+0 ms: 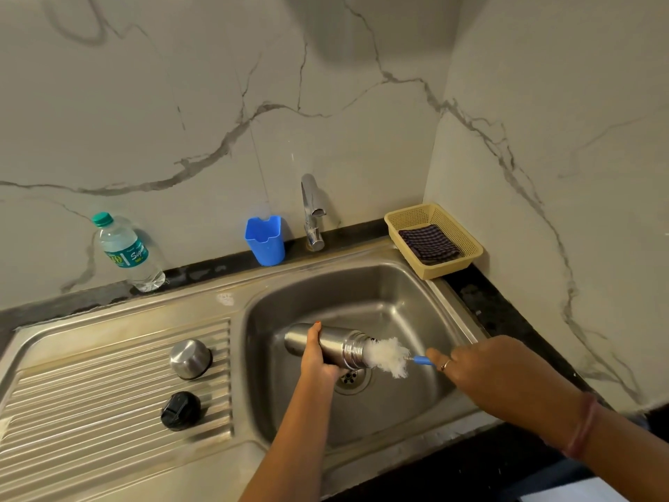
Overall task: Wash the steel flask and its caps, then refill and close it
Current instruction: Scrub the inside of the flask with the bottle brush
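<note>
The steel flask [327,347] lies on its side over the sink [365,298] basin, just above the drain [349,379], its open mouth pointing right with the white bristles of a bottle brush [387,356] partly pushed into it. The left hand [318,356] has its grip wrapped closed around the flask's body. The right hand [478,360], right of the flask, has its grip closed on the brush's blue handle. Left of the sink, on the ribbed drainboard, sit the steel cap [190,358] and the black inner cap [180,410]. Behind the sink stand an empty blue cup [265,240], a water bottle [126,252] and a yellow basket [467,255] holding a checked cloth [429,242].
</note>
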A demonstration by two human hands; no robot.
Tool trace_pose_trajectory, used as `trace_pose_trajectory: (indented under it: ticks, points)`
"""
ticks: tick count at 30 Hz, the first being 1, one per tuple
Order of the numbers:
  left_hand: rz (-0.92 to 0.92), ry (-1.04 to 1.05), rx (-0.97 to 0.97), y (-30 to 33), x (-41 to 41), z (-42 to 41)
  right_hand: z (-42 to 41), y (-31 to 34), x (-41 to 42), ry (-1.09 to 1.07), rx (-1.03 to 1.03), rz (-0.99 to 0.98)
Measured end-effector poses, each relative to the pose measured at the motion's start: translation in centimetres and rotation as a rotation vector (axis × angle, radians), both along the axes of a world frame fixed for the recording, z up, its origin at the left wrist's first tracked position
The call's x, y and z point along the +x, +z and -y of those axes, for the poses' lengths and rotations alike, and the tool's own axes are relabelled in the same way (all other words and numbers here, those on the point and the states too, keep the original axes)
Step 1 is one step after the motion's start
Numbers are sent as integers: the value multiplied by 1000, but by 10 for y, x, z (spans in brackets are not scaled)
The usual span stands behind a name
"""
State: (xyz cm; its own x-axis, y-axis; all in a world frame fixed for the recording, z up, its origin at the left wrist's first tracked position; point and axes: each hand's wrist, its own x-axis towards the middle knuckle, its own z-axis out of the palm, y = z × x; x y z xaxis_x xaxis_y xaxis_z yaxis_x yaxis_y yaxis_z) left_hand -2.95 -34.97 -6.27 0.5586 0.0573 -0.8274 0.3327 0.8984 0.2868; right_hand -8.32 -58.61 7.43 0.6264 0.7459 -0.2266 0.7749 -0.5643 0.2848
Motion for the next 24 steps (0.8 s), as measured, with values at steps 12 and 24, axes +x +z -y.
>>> trace_pose_trajectory:
  ticks: [12,24]
  points:
    - [59,82,47,-8,12,-3,35,29,10,-58,218,101]
    - [42,96,83,-15,33,14,48,38,13,-122,96,1]
